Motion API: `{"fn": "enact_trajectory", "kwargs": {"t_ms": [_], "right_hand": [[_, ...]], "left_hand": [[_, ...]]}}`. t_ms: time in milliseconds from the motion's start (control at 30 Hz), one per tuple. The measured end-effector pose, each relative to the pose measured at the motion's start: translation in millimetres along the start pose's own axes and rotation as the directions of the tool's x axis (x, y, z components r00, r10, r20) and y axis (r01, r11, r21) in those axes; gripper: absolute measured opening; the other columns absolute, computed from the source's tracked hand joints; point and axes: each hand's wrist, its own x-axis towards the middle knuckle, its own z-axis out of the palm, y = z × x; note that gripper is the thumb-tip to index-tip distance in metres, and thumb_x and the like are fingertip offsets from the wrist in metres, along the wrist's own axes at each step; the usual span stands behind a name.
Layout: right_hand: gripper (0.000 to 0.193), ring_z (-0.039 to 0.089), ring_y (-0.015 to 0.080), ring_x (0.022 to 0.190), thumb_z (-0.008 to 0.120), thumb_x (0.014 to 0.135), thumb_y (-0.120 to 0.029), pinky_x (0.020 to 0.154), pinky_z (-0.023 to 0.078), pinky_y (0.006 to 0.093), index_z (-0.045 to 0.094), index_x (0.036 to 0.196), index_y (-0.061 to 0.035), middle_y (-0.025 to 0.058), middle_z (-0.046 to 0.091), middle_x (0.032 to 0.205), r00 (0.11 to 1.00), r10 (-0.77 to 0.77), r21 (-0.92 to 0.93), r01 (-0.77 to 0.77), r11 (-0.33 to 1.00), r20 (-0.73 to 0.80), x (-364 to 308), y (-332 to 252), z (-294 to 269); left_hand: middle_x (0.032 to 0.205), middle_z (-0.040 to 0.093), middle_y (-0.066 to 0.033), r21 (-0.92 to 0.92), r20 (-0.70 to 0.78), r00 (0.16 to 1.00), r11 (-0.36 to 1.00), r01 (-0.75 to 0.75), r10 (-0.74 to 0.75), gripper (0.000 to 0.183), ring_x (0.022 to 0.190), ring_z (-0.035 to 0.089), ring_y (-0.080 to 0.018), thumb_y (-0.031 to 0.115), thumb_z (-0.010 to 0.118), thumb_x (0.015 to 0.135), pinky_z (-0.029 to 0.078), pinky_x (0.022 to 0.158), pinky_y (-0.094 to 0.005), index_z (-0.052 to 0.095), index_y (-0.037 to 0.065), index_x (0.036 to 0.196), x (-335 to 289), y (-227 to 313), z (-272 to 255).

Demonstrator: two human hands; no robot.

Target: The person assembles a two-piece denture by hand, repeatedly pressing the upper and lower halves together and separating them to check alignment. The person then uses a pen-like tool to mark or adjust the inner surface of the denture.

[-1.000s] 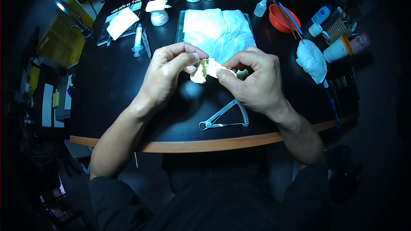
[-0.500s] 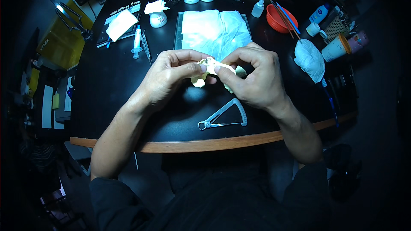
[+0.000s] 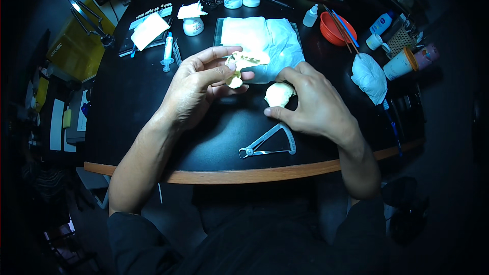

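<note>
Head view: dim room (image 3: 448,173), black desk (image 3: 119,122); left hand (image 3: 191,86) pinches a pale cast (image 3: 249,60), right hand (image 3: 321,104) straddles a lump (image 3: 278,94), grip unclear.

Black tabletop (image 3: 127,102) is left passable outside left hand (image 3: 196,82); towards wooden front edge (image 3: 244,176), way is obstructed by metal caliper (image 3: 265,138).

The black surface (image 3: 127,117) is edged with brown trim (image 3: 244,177) and lit bluish; the floor (image 3: 445,173) is shadowed.
</note>
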Motion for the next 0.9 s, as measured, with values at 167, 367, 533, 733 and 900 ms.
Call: {"fn": "enact_trajectory", "kwargs": {"t_ms": [167, 367, 533, 733, 900], "right_hand": [[0.041, 0.07, 0.0376, 0.091, 0.083, 0.075, -0.025, 0.085, 0.057, 0.0489, 0.071, 0.101, 0.0039, 0.0229, 0.066, 0.097, 0.999, -0.035, -0.017, 0.034, 0.999, -0.037, 4, 4, 4], [0.043, 0.062, 0.0184, 0.076, 0.086, 0.071, -0.026, 0.063, 0.052, 0.032, 0.073, 0.102, 0.0009, 0.0112, 0.066, 0.089, 0.9, -0.017, 0.275, 0.151, 0.949, -0.436, 6, 1, -13], [0.048, 0.062, 0.018, 0.08, 0.088, 0.07, -0.023, 0.065, 0.052, 0.0308, 0.073, 0.109, -0.0002, 0.0108, 0.065, 0.096, 0.713, -0.29, 0.161, 0.492, 0.856, -0.638, 9, 2, -9], [0.054, 0.067, 0.0208, 0.087, 0.091, 0.069, -0.02, 0.068, 0.055, 0.0312, 0.071, 0.115, 0.0007, 0.0124, 0.065, 0.103, 0.702, -0.368, 0.09, 0.523, 0.847, -0.61, 13, -3, 7], [0.054, 0.068, 0.0198, 0.088, 0.091, 0.069, -0.02, 0.068, 0.056, 0.0311, 0.072, 0.115, 0.0001, 0.0116, 0.065, 0.102, 0.73, -0.356, 0.107, 0.504, 0.857, -0.583, 15, -3, 11]], "left_hand": [[0.121, 0.072, -0.0241, -0.076, 0.013, 1.0, 0.997, 0.011, -0.01, 0.047, 0.106, 0.076, -0.0263, 0.006, 0.064, 0.097, 0.061, 0.097, -0.0334, 0.054, -0.007, 0.142, -2, 2, 3], [0.125, 0.07, -0.0251, -0.099, 0.044, 0.999, 0.995, 0.026, -0.022, 0.048, 0.111, 0.074, -0.0274, 0.004, 0.064, 0.096, 0.06, 0.099, -0.0335, 0.053, -0.005, 0.142, -2, 3, -1], [0.13, 0.068, -0.0219, -0.072, 0.07, 0.998, 0.997, 0.001, 0.004, 0.046, 0.11, 0.074, -0.0235, 0.005, 0.07, 0.094, 0.06, 0.098, -0.0329, 0.056, -0.003, 0.138, -2, 2, 6], [0.12, 0.067, -0.0099, 0.086, 0.057, 0.997, 0.995, -0.048, 0.043, 0.049, 0.106, 0.069, -0.0138, 0.012, 0.078, 0.09, 0.058, 0.094, -0.0275, 0.06, 0.002, 0.135, -9, 1, 15], [0.125, 0.064, -0.0135, 0.051, 0.102, 0.992, 0.995, -0.085, 0.079, 0.054, 0.109, 0.069, -0.0166, 0.008, 0.08, 0.087, 0.058, 0.098, -0.0302, 0.058, -0.002, 0.135, -9, -2, 13]]}}
